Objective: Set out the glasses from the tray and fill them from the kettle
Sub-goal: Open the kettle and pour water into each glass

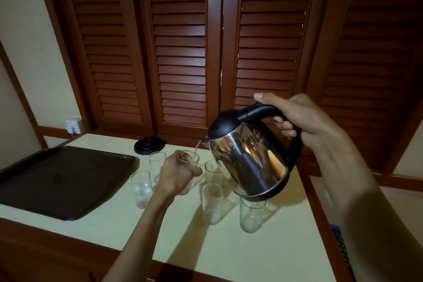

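Observation:
My right hand (295, 114) grips the black handle of a steel kettle (249, 158), tilted to the left above the table. A thin stream of water runs from its spout into a clear glass (188, 159). My left hand (177, 173) is wrapped around that glass at the middle of the pale table (229, 247). Several other clear glasses stand around it: one at the left (140, 188), one behind (157, 162), one in front (212, 204), one under the kettle (250, 216), and one partly hidden behind the kettle (211, 168).
A dark tray (61, 181) with nothing on it lies on the table's left side. The black kettle base (150, 145) sits at the back edge. A wall socket (73, 126) is at the far left. Wooden louvred doors fill the wall behind.

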Demonstrator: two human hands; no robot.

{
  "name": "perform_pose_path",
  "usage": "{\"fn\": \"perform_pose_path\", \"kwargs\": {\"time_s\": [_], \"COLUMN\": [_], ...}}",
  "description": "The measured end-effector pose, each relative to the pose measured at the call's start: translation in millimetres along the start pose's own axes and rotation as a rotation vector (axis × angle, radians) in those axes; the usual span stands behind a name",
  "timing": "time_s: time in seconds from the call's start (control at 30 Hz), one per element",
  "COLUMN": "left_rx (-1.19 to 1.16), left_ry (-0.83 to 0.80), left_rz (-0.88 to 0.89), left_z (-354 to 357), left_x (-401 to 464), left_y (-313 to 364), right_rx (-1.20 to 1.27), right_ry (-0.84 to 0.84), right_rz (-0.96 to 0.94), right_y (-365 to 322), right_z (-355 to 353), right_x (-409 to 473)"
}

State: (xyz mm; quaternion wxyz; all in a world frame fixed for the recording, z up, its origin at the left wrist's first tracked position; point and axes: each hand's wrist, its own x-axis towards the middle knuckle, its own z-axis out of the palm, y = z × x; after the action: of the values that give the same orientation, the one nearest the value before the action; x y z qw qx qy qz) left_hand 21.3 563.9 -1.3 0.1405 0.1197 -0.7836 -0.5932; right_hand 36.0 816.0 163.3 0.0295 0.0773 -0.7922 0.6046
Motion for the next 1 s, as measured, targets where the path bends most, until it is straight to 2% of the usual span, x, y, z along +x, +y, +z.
{"fn": "perform_pose_path", "kwargs": {"time_s": [0.2, 0.4, 0.7, 1.0], "left_rx": [-0.124, -0.121, -0.175, -0.082], "left_ry": [-0.078, -0.017, -0.023, -0.036], "left_rz": [-0.014, -0.052, -0.077, -0.01], "left_z": [-5.1, -9.8, -13.1, -11.9], "left_x": [9.1, 2.3, -2.8, 2.0], "left_y": [0.0, -34.8, -75.1, -95.2], "right_rx": [0.221, 0.392, 0.425, 0.444], "right_ry": [0.085, 0.163, 0.18, 0.166], "right_rz": [-0.012, -0.016, -0.013, -0.019], "right_y": [19.0, 43.3, 52.9, 57.8], "right_z": [-4.7, -4.3, -7.7, -10.2], "right_x": [-4.5, -13.3, -19.4, -24.8]}}
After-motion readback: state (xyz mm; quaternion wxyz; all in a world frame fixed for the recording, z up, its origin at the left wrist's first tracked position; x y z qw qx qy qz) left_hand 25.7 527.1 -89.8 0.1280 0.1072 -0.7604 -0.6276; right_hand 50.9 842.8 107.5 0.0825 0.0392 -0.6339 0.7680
